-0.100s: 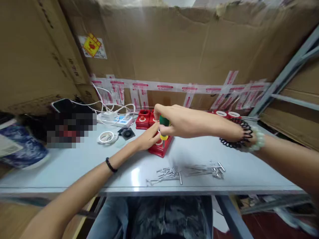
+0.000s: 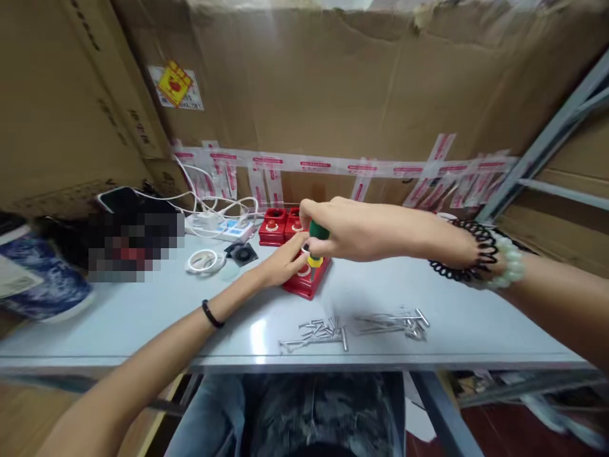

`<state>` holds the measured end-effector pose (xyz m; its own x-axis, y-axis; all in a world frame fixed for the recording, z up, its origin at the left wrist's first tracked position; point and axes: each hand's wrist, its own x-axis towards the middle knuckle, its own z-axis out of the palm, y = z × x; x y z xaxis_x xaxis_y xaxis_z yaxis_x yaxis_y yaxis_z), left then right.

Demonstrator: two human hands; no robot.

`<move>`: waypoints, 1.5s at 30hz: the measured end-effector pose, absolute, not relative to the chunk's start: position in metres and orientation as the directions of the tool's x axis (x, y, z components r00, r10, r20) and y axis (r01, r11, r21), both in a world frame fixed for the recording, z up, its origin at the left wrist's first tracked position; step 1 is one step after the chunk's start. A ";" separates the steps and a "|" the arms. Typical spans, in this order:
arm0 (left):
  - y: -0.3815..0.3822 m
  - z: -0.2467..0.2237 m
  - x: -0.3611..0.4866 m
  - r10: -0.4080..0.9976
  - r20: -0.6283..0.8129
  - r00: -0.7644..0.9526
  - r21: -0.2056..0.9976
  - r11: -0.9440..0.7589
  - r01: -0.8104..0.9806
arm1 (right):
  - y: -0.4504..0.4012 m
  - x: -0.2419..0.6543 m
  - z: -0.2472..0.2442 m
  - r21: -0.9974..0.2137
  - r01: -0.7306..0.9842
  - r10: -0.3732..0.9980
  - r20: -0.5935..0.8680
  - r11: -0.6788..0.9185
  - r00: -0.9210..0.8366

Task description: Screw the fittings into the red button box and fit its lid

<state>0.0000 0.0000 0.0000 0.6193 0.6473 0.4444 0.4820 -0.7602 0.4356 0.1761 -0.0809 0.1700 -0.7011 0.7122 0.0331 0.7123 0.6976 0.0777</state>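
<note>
Screwdriving looks unfinished: the right hand [image 2: 341,230] grips a screwdriver [image 2: 314,261] over a red housing [image 2: 301,290]; the left hand [image 2: 282,263] rests there, grip unclear; loose screws [image 2: 320,329] lie nearby.

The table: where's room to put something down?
Bare table lies between the cup and left arm, and between the metal bits and right arm. It's crowded at back left, with the power strip and black part, and in the middle, where the left hand and right hand are at the red box.
</note>
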 end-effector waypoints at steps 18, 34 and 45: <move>0.006 -0.007 -0.003 0.645 0.455 0.614 0.476 -0.759 0.444 | -0.076 0.174 0.168 0.172 0.650 0.645 0.087 0.741 -0.759; 0.006 -0.006 -0.003 0.616 0.472 0.631 0.442 -0.784 0.435 | -0.070 0.174 0.167 0.059 0.702 0.691 0.135 0.710 -0.710; 0.004 -0.003 -0.002 0.611 0.473 0.636 0.428 -0.789 0.440 | -0.063 0.176 0.157 -0.023 0.706 0.694 0.210 0.708 -0.689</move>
<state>-0.0023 0.0036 -0.0032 0.6355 0.6106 0.4726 0.4398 -0.7894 0.4284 0.1756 -0.0632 0.1574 -0.6887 0.6941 0.2096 0.7063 0.7076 -0.0226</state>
